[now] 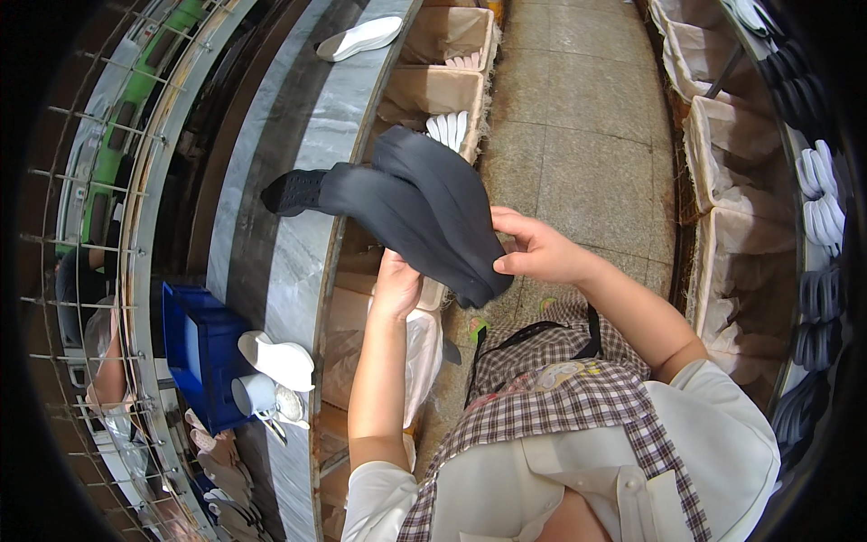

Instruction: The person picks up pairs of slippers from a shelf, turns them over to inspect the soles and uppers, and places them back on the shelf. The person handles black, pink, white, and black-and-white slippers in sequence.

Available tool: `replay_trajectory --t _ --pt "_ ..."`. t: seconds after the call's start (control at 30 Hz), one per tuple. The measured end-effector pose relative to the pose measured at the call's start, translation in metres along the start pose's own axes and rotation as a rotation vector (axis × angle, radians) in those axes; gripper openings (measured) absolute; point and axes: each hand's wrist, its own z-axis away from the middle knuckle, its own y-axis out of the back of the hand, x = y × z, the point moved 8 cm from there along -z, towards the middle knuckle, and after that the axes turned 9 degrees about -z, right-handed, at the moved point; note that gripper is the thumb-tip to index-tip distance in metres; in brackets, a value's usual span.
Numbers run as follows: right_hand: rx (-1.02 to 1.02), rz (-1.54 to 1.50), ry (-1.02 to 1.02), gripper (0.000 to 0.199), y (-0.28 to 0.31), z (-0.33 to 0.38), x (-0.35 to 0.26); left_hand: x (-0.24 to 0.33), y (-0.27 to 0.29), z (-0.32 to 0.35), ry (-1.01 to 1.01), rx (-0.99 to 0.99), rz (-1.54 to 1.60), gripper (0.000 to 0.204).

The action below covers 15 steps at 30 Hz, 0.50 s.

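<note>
A bundle of dark grey, soft, long pieces that look like insoles [424, 203] is held up in front of me, bent over in the middle. Its far left end, a black tip with small dots, reaches over the grey worktop. From below, my left hand [397, 285] grips the bundle, the fingers partly hidden behind it. My right hand [537, 248] is closed round its right-hand end, thumb in front. A white insole [361, 38] lies on the far part of the worktop, and another white shoe-shaped piece [278, 361] lies nearer, at the left.
The grey marbled worktop [302, 244] runs along my left, with a blue crate [194, 352] and a white mug [253, 397] on it. Lined bins [433, 86] stand under its edge. More lined bins [722, 235] and a rack of dark insoles [817, 312] are at right. A wire guard [135, 244] curves at far left.
</note>
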Motion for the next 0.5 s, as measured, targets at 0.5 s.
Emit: replay_trajectory --t 0.5 --pt "0.067 0.246 -0.095 0.075 -0.023 0.002 0.022 -0.011 -0.013 0.014 0.122 0.32 0.416 0.039"
